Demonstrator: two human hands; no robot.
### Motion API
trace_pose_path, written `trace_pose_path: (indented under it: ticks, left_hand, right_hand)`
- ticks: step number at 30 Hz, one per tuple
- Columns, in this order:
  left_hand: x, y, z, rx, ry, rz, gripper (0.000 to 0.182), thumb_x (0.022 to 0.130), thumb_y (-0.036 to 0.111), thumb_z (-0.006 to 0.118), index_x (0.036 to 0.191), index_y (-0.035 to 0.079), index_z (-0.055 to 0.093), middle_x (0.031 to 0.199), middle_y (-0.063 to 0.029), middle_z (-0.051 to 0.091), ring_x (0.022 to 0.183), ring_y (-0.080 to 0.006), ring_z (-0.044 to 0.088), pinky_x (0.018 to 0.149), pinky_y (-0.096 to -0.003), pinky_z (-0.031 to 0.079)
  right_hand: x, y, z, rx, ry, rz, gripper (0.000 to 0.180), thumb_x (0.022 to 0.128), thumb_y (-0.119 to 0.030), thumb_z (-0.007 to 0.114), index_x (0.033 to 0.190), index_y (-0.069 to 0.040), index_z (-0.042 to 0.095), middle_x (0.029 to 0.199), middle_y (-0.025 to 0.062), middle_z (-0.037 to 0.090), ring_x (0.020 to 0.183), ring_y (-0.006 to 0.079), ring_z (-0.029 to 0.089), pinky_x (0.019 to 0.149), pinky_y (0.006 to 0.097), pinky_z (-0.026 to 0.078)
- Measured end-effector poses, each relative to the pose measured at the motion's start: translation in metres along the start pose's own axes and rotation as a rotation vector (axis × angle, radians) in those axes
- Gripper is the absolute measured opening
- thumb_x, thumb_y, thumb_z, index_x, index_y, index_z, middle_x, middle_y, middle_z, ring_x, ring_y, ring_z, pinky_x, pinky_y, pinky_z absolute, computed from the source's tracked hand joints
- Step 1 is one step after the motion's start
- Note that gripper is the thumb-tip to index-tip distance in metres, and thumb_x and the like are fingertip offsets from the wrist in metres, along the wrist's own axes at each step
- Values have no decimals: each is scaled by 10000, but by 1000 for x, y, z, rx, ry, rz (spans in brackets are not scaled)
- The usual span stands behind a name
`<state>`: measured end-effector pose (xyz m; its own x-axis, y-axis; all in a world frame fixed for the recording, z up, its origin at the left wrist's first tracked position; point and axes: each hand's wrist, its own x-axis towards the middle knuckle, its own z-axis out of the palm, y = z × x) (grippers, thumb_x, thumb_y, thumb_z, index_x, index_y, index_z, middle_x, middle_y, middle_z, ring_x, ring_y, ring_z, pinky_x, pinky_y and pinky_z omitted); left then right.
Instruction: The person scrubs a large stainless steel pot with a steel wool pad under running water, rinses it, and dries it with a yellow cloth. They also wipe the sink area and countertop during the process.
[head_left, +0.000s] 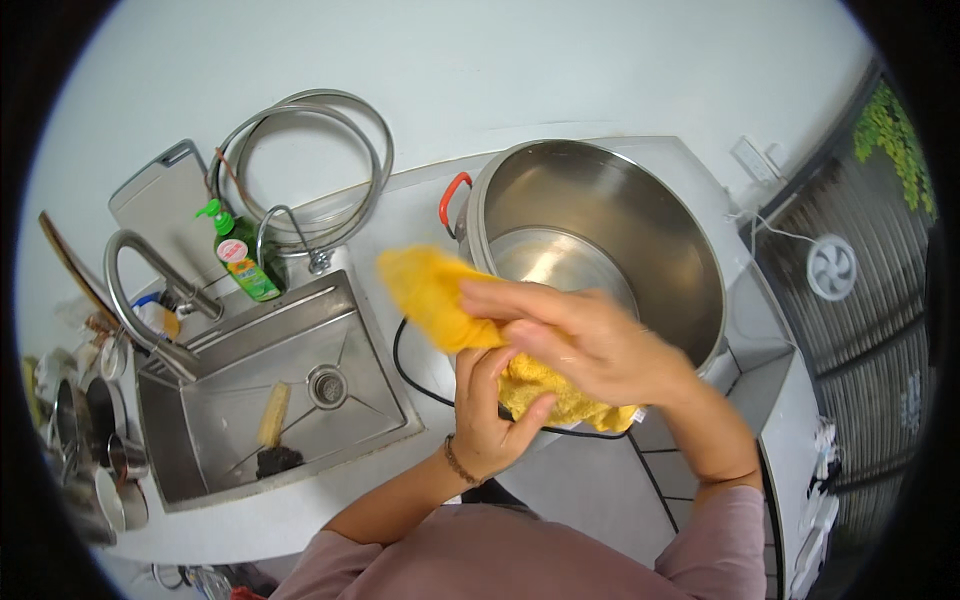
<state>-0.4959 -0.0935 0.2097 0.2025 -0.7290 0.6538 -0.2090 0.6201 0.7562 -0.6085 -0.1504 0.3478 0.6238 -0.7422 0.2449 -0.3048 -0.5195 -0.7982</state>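
Both hands have hold of a yellow cloth (431, 296) in front of a large steel pot (600, 202) with a red side handle (452, 199). My left hand (491, 420) grips the cloth from below, its thumb raised, a bracelet at the wrist. Above it, my right hand (592, 341) is slightly blurred and presses on the cloth with outstretched fingers. Part of the cloth hangs below the right hand by the pot's near rim. The pot's inside shows bare metal; its near side is partly hidden by the hands and cloth.
At the left is a steel sink (352, 292) with a brush (274, 415), a dark scrubber (278, 461) and a curved faucet (139, 247). Behind stand a green soap bottle (247, 262), a coiled hose (382, 150) and a cutting board (161, 202). A black cable (424, 390) runs near the pot.
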Motion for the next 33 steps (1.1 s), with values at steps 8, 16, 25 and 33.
trace_pose_path:
  ticks: [8,16,25,33]
  left_hand:
    - [-11,-40,10,435,17,448,254,785,334,717,959,148,707,1079,-64,539,935,-276,558,815,-401,423]
    - [45,-50,-27,566,-186,443,84,826,185,643,853,115,682,946,-95,623,828,-268,608,759,-433,468]
    - [167,-80,-27,499,-302,112,75,832,64,671,838,-1,634,903,-113,618,855,-208,605,766,-307,489]
    - [254,-108,26,668,-605,-258,201,761,122,685,802,29,512,740,-67,521,683,-155,496,638,-298,442]
  right_hand:
    - [-99,72,-95,-553,2,-59,429,899,-426,564,1012,-24,666,974,149,666,895,351,616,815,420,484]
    - [-141,99,-69,-755,170,-369,633,732,-683,626,519,-143,373,499,1,332,433,178,334,448,304,234]
    - [-137,102,-68,-735,263,-421,698,709,-749,595,509,-140,320,500,-1,237,420,167,244,427,284,174]
    - [-135,105,-62,-710,321,-445,604,822,-630,576,533,-167,319,515,-19,249,461,124,289,486,273,212]
